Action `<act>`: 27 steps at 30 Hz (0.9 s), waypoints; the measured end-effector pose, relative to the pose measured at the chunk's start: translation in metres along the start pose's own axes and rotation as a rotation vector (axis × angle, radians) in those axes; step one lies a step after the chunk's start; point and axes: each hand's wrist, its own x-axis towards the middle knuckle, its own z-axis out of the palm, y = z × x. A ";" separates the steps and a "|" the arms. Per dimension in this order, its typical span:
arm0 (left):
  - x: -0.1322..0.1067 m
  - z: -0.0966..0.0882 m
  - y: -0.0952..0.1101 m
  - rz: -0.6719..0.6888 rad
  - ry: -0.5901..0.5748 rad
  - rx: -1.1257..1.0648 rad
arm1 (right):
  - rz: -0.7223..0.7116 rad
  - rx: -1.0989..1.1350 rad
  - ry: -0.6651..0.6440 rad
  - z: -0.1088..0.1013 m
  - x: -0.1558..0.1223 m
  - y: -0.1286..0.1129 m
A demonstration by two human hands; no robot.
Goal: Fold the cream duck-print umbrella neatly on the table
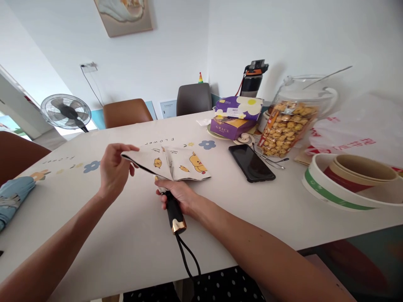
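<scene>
A folding umbrella [189,163] with a cream canopy printed with yellow ducks is held over the table. Its black handle [174,209] ends in a gold cap, and a black wrist loop hangs toward the table's front edge. My right hand [178,193] is wrapped around the umbrella where the handle meets the cloth. To its left, my left hand [117,170] pinches the outer corner of a canopy panel and holds it out sideways. The canopy's loose folds spread apart, with a dark underside showing along the edge.
A black phone [252,162] lies to the right, with glasses [273,161] beside it. Behind are a purple box [231,127], a tissue pack [239,108], a bottle [252,82] and a snack jar [288,126]. Paper bowls [340,197] stand far right; a blue folded umbrella [15,197] lies far left.
</scene>
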 end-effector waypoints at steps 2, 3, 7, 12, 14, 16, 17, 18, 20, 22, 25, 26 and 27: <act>-0.008 -0.012 -0.011 -0.070 0.043 -0.027 | 0.008 -0.010 0.004 0.000 -0.001 -0.001; -0.012 -0.015 -0.016 -0.102 0.068 -0.039 | 0.012 -0.012 0.005 0.001 -0.001 -0.001; -0.022 -0.018 -0.024 -0.154 0.120 -0.017 | 0.015 -0.002 -0.018 0.000 -0.003 -0.003; -0.021 -0.026 -0.029 -0.154 0.155 -0.095 | 0.002 -0.001 -0.065 -0.003 -0.006 -0.005; -0.020 -0.030 -0.034 -0.192 0.183 -0.136 | 0.005 0.017 -0.046 -0.004 -0.008 -0.007; -0.019 -0.032 -0.039 -0.214 0.187 -0.172 | 0.007 0.031 -0.035 -0.005 -0.008 -0.008; -0.019 -0.032 -0.041 -0.215 0.185 -0.187 | 0.004 0.032 -0.036 -0.005 -0.009 -0.009; -0.019 -0.033 -0.043 -0.212 0.181 -0.199 | 0.000 0.030 -0.041 -0.004 -0.009 -0.010; -0.019 -0.033 -0.045 -0.201 0.175 -0.212 | -0.002 0.020 -0.031 -0.003 -0.008 -0.010; -0.019 -0.033 -0.045 -0.192 0.173 -0.212 | 0.004 0.010 0.025 -0.002 -0.008 -0.010; -0.020 -0.034 -0.045 -0.170 0.190 -0.171 | 0.015 -0.028 0.108 0.000 -0.007 -0.010; -0.020 -0.034 -0.046 -0.164 0.200 -0.149 | 0.014 -0.047 0.119 0.000 -0.007 -0.010; -0.020 -0.035 -0.047 -0.163 0.206 -0.127 | 0.009 -0.066 0.124 0.000 -0.007 -0.010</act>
